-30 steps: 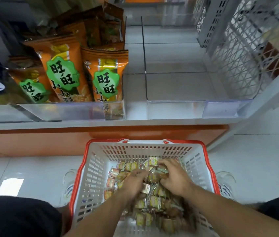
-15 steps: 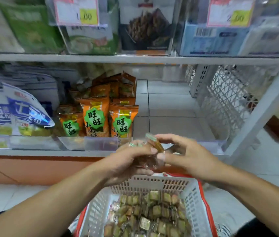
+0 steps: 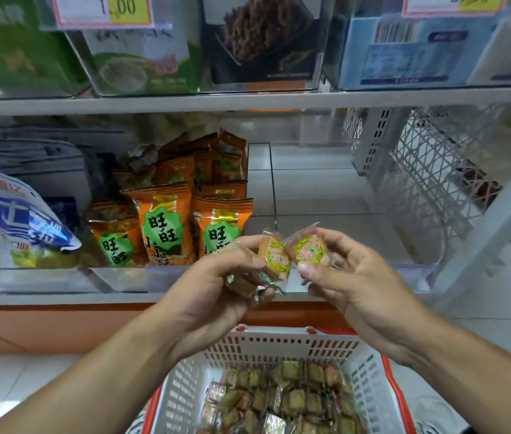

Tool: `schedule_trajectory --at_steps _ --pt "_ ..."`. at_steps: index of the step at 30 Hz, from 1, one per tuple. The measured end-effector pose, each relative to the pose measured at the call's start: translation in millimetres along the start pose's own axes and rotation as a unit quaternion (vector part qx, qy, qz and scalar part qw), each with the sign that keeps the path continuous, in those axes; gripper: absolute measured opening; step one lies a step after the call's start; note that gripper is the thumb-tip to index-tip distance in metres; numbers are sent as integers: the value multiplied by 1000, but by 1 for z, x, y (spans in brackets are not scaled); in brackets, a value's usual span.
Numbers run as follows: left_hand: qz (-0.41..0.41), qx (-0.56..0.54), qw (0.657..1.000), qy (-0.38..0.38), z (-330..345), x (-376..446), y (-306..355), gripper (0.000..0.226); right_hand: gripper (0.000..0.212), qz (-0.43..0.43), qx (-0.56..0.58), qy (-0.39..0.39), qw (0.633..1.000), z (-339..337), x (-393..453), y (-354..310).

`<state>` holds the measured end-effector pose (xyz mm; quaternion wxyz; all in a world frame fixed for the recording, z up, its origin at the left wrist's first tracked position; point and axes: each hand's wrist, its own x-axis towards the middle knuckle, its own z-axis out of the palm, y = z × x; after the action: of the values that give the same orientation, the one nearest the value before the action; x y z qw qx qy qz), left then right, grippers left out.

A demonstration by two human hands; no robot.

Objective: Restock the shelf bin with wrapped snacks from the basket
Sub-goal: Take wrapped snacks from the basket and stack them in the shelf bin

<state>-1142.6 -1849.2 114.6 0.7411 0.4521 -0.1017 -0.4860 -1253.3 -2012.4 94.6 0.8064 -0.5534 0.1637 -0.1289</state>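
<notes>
Holding several small yellow-and-green wrapped snacks (image 3: 274,261) bunched loosely, the left hand (image 3: 213,292) could spill some onto the floor before they clear the front edge of the shelf. The right hand (image 3: 354,286) pinches one more wrapped snack (image 3: 310,249) between thumb and fingers. Both grips hang just before the clear plastic shelf bin (image 3: 326,189), above the white red-rimmed plastic basket (image 3: 370,380) holding the rest.

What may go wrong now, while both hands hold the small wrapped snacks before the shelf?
1. The left hand grips several small clear-wrapped yellow snacks; one may slip out, perhaps missing the white plastic basket with red rim.
2. The orange snack bags stand next to the empty shelf section, so snacks could land among them.
</notes>
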Motion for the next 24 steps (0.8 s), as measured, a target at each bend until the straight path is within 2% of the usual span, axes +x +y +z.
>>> schedule_trajectory --at_steps 2,6,9,14,18,21,24 --pt "-16 -32 999 -5 -1 -1 1 34 47 7 20 -20 1000 0 -1 -3" --pt "-36 -89 995 3 -6 -3 -4 64 37 34 43 -23 998 0 -7 -5" --pt "-41 -97 994 -3 -8 -5 -5 60 35 51 57 -31 997 1 -12 -5" --pt "-56 -118 991 9 -7 -5 -8 49 37 50 18 -34 998 0 -14 -9" --pt "-88 -133 987 27 -5 -4 -8 52 37 27 -24 -34 999 -2 -14 -12" --pt "-105 -127 986 32 -4 -3 -10 47 43 44 16 -45 998 0 -14 -14" --pt "-102 -123 987 21 -5 -2 -13 53 54 109 93 -31 989 1 -16 -14"
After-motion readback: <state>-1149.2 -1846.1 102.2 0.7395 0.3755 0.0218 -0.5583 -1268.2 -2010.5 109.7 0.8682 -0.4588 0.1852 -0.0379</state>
